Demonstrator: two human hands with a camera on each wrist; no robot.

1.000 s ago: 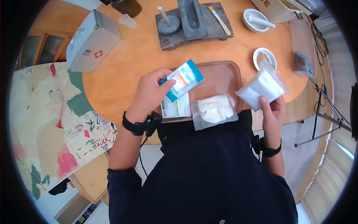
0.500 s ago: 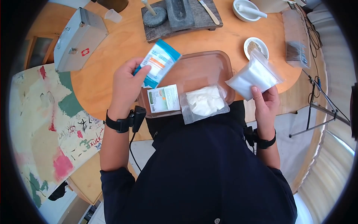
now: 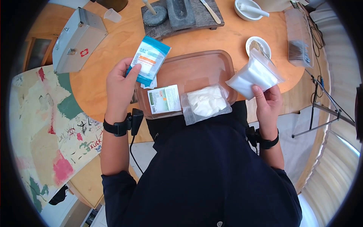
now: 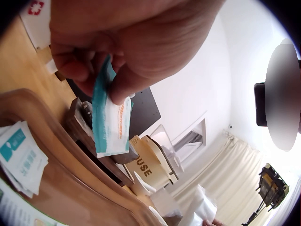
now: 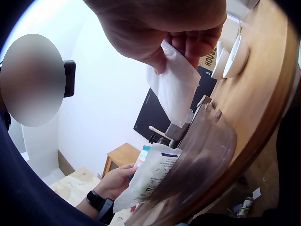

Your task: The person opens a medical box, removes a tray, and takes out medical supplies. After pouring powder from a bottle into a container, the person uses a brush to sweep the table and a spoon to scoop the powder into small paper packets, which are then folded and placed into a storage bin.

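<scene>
My left hand pinches a teal and white sachet with orange print between thumb and fingers, above the left end of a brown tray. Over on the right, my right hand grips a clear plastic bag with folded white material inside, thumb on its near face. In the tray lies a white packet with green print. Several small white sachets are beside it, mostly covered in the head view. A clear bag of white, cotton-like stuff overhangs the tray's near edge.
Behind the tray stands a dark board with a stone grinding trough and a brush. To the right are a mortar with pestle, a bowl of brownish powder and a clear box. A metal first-aid case stands left.
The left hand has moved left with the teal sachet, uncovering the packet in the tray. The right hand keeps its grip on the plastic bag. The head view has shifted slightly.
</scene>
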